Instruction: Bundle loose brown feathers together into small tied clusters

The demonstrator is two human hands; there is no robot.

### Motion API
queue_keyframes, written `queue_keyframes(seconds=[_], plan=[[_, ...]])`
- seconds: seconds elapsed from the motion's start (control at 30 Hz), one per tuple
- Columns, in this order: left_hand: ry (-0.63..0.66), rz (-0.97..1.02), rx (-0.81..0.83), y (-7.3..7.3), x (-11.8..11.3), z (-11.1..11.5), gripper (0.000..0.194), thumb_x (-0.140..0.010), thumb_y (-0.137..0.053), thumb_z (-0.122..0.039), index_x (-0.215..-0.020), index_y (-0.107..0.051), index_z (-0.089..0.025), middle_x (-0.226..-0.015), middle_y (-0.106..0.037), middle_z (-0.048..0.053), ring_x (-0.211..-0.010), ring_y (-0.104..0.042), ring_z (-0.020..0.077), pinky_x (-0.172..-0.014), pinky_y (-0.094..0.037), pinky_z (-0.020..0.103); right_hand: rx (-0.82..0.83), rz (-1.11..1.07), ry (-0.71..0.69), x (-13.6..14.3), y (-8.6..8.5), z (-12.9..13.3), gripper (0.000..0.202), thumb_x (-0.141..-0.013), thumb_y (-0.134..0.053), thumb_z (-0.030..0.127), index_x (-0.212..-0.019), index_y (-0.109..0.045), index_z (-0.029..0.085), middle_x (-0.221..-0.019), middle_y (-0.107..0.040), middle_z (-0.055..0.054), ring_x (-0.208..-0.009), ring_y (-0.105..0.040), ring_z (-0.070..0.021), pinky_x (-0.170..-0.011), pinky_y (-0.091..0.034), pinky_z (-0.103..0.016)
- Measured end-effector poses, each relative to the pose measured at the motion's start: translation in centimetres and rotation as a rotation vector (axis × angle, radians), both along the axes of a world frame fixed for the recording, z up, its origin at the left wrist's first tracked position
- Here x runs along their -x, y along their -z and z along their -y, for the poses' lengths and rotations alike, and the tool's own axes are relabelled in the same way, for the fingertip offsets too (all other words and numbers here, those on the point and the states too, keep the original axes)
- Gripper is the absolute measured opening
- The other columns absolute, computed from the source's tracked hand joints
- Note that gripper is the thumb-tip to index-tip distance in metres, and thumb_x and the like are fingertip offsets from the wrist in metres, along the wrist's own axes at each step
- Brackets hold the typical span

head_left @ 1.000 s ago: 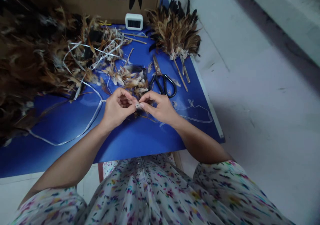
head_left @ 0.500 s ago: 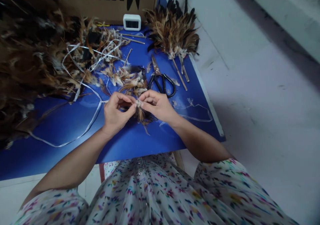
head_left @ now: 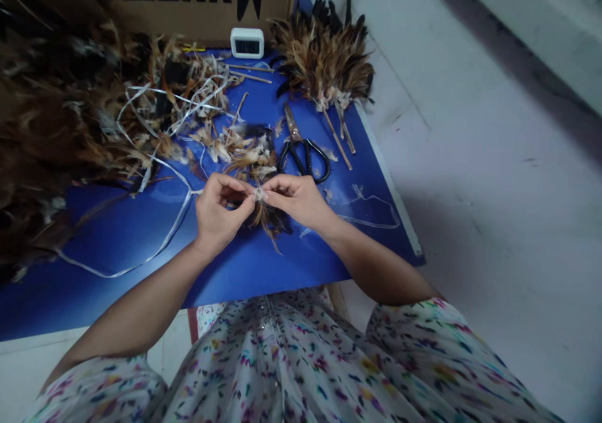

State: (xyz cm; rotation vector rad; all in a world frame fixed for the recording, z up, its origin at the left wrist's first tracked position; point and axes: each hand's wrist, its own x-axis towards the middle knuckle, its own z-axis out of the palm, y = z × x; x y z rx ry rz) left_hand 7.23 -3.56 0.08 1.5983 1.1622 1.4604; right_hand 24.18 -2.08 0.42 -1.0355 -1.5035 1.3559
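Observation:
A small bunch of brown and dark feathers (head_left: pixel 269 217) hangs between my fingers, its pale fluffy base pinched from both sides. My left hand (head_left: pixel 223 208) grips that base between thumb and fingertips. From the other side my right hand (head_left: pixel 297 198) pinches the same spot, fingertips almost meeting the left ones. A white plastic string (head_left: pixel 174 225) runs across the table toward my left hand; whether it reaches the bunch is hidden. Just beyond my hands lie loose brown and cream feathers (head_left: pixel 251 156). Black-handled scissors (head_left: pixel 305 153) rest beyond my right hand.
A big feather heap (head_left: pixel 94 116) covers the blue table's (head_left: pixel 263 272) left side. Finished-looking feather bundles on sticks (head_left: pixel 329 66) lie at the back right. A white digital clock (head_left: pixel 247 43) stands before a cardboard box (head_left: pixel 197 15). Thin clear string (head_left: pixel 371 222) lies near the right edge.
Both hands stay at nearly the same place, still pinching the bunch. The feathers below have shifted slightly, with more dark ones showing. The view has moved a touch.

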Motion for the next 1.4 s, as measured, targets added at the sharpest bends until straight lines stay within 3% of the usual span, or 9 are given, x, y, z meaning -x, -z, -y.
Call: queue_keyframes(seconds=[0.37,0.67,0.97,1.27,1.4], plan=[[-0.040,-0.027,0.031,0.35,-0.04,-0.12,0.034,-0.071,-0.079,-0.022,-0.084,-0.049,-0.021,-0.073,-0.069,-0.003,-0.066,-0.070,0.0117,-0.062,-0.057,0.022,-0.211,0.187,0.017,-0.03,0.01,0.26,0.016,-0.084,-0.063,0.030,-0.079,-0.066,0.015,-0.069,-0.063,0.001,-0.063,-0.053,-0.0090,-0.061,-0.042,-0.023],[-0.032,0.027,0.098,0.14,-0.29,-0.14,0.037,-0.069,-0.081,-0.024,-0.083,-0.046,-0.021,-0.072,-0.069,-0.003,-0.066,-0.070,0.0126,-0.061,-0.057,0.023,-0.470,0.320,0.101,0.02,0.03,0.49,0.006,-0.080,-0.060,0.018,-0.074,-0.059,0.018,-0.071,-0.062,0.002,-0.067,-0.055,-0.0106,-0.067,-0.044,-0.025],[0.010,0.105,0.159,-0.03,-0.09,-0.18,0.045,-0.068,-0.083,-0.029,-0.087,-0.043,-0.023,-0.072,-0.068,-0.004,-0.065,-0.070,0.0124,-0.062,-0.057,0.024,-0.612,0.411,0.186,-0.10,-0.50,0.65,0.011,-0.080,-0.054,0.012,-0.073,-0.055,0.020,-0.074,-0.063,0.000,-0.071,-0.057,-0.0130,-0.070,-0.045,-0.028],[0.025,0.120,0.137,-0.06,-0.13,-0.25,0.052,-0.068,-0.085,-0.035,-0.089,-0.039,-0.024,-0.071,-0.067,-0.006,-0.062,-0.070,0.0123,-0.061,-0.054,0.024,-0.850,0.541,0.250,-0.30,-0.85,0.83,0.016,-0.084,-0.052,0.011,-0.074,-0.056,0.022,-0.071,-0.064,-0.002,-0.070,-0.057,-0.0158,-0.070,-0.049,-0.031],[0.014,0.129,0.118,-0.09,-0.17,-0.21,0.053,-0.067,-0.085,-0.036,-0.088,-0.039,-0.024,-0.069,-0.066,-0.007,-0.060,-0.068,0.0122,-0.059,-0.054,0.025,-0.878,0.593,0.243,-0.42,-0.82,0.89,0.016,-0.083,-0.052,0.012,-0.074,-0.056,0.023,-0.072,-0.065,-0.003,-0.073,-0.059,-0.0181,-0.073,-0.050,-0.036]])
